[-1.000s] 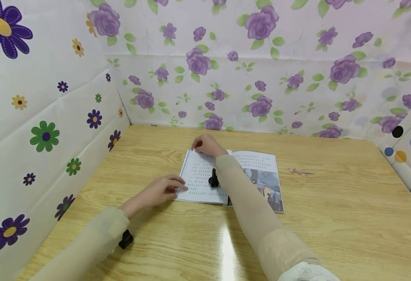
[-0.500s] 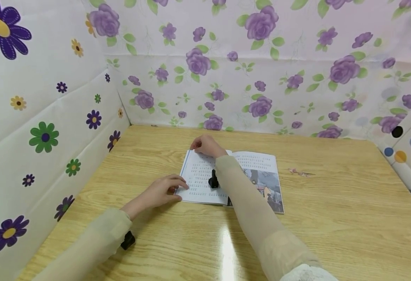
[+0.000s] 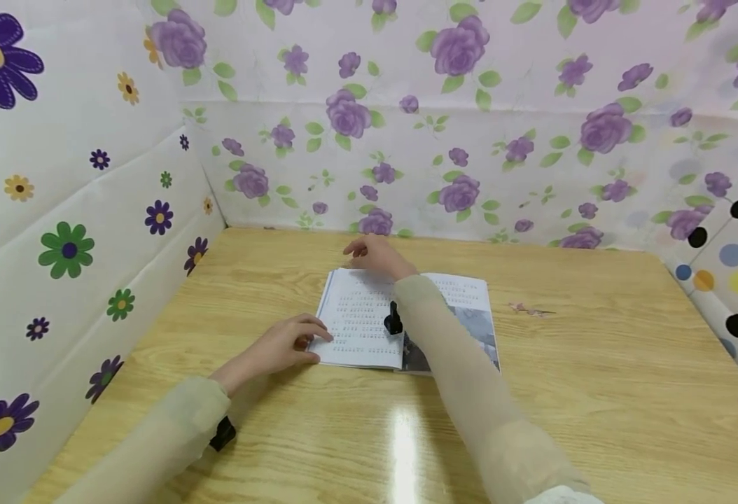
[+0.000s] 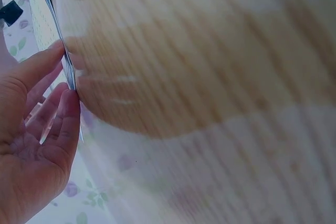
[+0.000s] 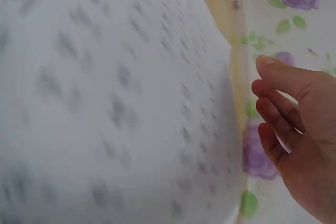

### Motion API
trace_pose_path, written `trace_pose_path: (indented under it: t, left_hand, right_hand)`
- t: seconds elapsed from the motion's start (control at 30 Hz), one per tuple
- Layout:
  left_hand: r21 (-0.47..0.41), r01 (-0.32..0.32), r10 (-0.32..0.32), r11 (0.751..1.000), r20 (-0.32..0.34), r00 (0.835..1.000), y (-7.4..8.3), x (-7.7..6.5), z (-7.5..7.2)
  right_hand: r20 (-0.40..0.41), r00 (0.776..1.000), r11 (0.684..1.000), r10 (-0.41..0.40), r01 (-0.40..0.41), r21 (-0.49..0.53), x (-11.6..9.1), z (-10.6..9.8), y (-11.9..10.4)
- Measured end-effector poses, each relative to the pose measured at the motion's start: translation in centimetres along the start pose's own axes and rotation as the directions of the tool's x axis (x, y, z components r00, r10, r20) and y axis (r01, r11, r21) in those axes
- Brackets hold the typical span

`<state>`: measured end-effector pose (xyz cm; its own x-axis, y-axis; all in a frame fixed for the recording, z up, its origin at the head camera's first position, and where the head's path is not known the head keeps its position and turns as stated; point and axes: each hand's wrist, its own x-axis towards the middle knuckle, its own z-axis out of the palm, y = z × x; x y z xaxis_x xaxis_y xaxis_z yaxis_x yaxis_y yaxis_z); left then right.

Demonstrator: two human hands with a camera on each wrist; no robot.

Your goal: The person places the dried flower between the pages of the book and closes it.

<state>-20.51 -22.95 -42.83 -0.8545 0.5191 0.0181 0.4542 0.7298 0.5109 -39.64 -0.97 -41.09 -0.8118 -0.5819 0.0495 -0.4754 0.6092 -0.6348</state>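
Note:
An open book (image 3: 363, 329) lies on the table, its left page printed with lines of text. The right page has text above a grey-blue picture (image 3: 472, 325), partly covered by my right forearm. My left hand (image 3: 287, 343) rests at the book's lower left corner, fingers on the page and thumb by the bottom edge. In the left wrist view, the left hand's (image 4: 37, 114) fingertips meet the edge of the pages. My right hand (image 3: 378, 255) is over the book's top edge, fingers loosely bent. The right wrist view shows a gap between the right hand (image 5: 304, 114) and the page (image 5: 105, 77).
Wooden tabletop (image 3: 596, 392) surrounds the book. A small pink flower-like piece (image 3: 531, 309) lies right of it. Flower-patterned cloth walls (image 3: 407, 161) stand behind the table and at its left (image 3: 66, 196). Black wrist cameras (image 3: 223, 434) sit at both sleeves.
My right hand has come away from the top left of the page, where its fingers were touching. The left hand stays at the lower corner. The head view has shifted slightly.

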Motion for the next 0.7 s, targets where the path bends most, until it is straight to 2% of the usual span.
trace_pose_path:
  t: [0.13,0.4,0.57,0.7]
  left_hand:
    - [-0.01,0.014,-0.014,1.0,-0.002,1.0,0.1,-0.1,0.1]
    - [-0.011,0.012,-0.012,1.0,-0.006,1.0,0.0,-0.1,0.4]
    - [-0.017,0.019,-0.019,1.0,-0.016,1.0,0.2,-0.1,0.3]
    - [-0.017,0.018,-0.018,1.0,-0.016,1.0,0.3,-0.1,0.3]
  right_hand:
    - [-0.042,0.999,0.999,-0.017,0.019,0.033,-0.9,-2.2,0.6]
    - [-0.134,0.989,0.998,-0.059,0.058,-0.013,-4.1,-6.7,1.4]
    - [-0.202,0.975,0.995,-0.095,0.098,0.006,-6.7,-8.7,2.1]
    - [-0.258,0.963,0.996,-0.08,0.088,0.02,-8.8,-9.9,2.9]
